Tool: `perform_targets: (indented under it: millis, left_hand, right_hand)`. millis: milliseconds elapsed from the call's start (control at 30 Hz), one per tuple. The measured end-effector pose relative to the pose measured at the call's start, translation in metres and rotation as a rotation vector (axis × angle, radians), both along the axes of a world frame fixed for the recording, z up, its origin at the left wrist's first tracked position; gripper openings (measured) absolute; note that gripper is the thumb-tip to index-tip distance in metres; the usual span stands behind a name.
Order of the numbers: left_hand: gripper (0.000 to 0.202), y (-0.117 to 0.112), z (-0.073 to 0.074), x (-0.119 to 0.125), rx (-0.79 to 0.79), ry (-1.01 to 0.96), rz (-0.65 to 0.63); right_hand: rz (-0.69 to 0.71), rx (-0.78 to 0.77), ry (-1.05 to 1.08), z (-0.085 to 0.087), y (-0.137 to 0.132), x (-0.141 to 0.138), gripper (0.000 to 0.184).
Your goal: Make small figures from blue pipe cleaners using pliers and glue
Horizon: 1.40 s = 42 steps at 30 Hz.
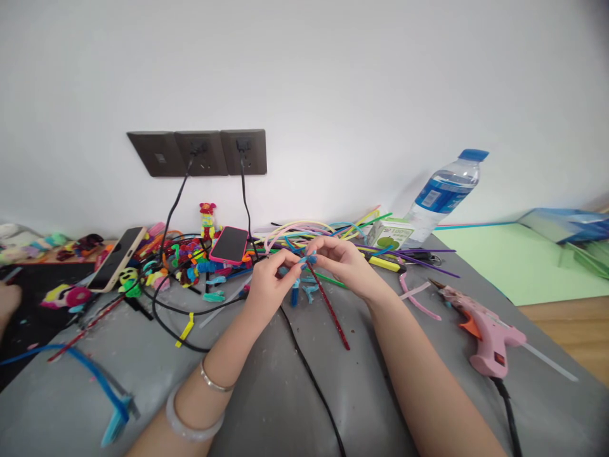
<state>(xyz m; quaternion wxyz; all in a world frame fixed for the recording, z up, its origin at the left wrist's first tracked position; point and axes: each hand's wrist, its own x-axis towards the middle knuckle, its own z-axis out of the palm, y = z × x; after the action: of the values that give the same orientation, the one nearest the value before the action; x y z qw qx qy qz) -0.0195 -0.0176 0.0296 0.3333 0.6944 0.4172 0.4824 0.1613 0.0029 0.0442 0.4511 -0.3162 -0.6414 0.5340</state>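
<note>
My left hand (273,277) and my right hand (343,263) meet over the middle of the grey table, fingertips pinched together. Between them is a small blue pipe cleaner piece (311,258), gripped from both sides. A dark red glittery pipe cleaner (330,309) slants down from just under my fingers toward the table; whether it is attached to the blue piece I cannot tell. Short blue bits (295,294) and a light blue twisted piece (311,292) lie just below my hands.
A pink glue gun (490,336) lies right, its cord running forward. Behind my hands are loose pipe cleaners (304,227), a small box (389,233) and a tilted water bottle (440,200). Two phones (229,245), black cables (309,368) and colourful figures (128,281) lie left. Another person's hand (8,301) shows far left.
</note>
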Motion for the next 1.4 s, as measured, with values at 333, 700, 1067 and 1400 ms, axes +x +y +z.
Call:
perform_targets:
  millis: [333,700,1067,1400]
  left_hand:
    - [0.011,-0.001,0.000,0.000,-0.074,-0.130,-0.026]
    - [0.011,-0.002,0.001,0.001,-0.066,-0.141,-0.039]
    - [0.018,-0.005,0.008,0.002,-0.142,-0.237,-0.052]
    - [0.026,0.000,0.001,0.007,-0.242,-0.323,-0.102]
  right_hand:
    - [-0.015,0.103,-0.060,-0.005,0.003,0.001,0.018]
    - [-0.032,0.177,-0.119,-0.005,0.003,0.003,0.017]
    - [-0.110,0.277,-0.053,-0.001,-0.002,-0.003,0.022]
    - [-0.015,0.094,0.047,0.007,-0.004,-0.002,0.026]
